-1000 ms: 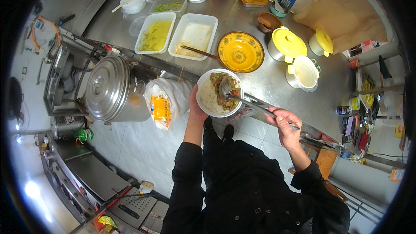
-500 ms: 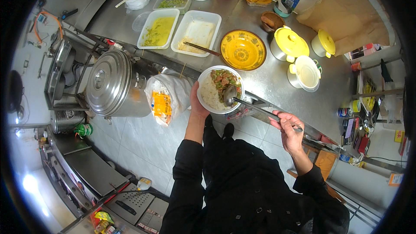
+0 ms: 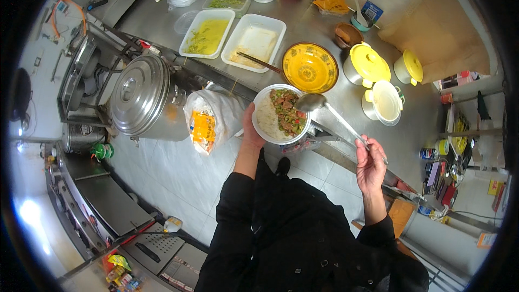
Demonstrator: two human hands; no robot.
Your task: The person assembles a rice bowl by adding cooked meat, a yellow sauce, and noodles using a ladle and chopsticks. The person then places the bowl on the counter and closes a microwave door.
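I am holding a white bowl [image 3: 281,114] showing white rice beside a brown-and-green mix, and a silver ladle [image 3: 324,109]. A yellow patterned dish [image 3: 310,67] is gleaming near 2 steel pots wearing yellow lids [image 3: 370,62]. My sleeves are showing black; the counter [image 3: 351,97] is shining grey.

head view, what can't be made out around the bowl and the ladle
- Left hand: its fingers are hidden under the white bowl, so its grip cannot be seen.
- Ladle: whether its scoop is empty or full is too small to tell.
- Right hand: the handle's end is covered by the fingers.
- Yellow-lidded pots: lids hide what is inside.
- Counter: its right end bends away into the fisheye rim.
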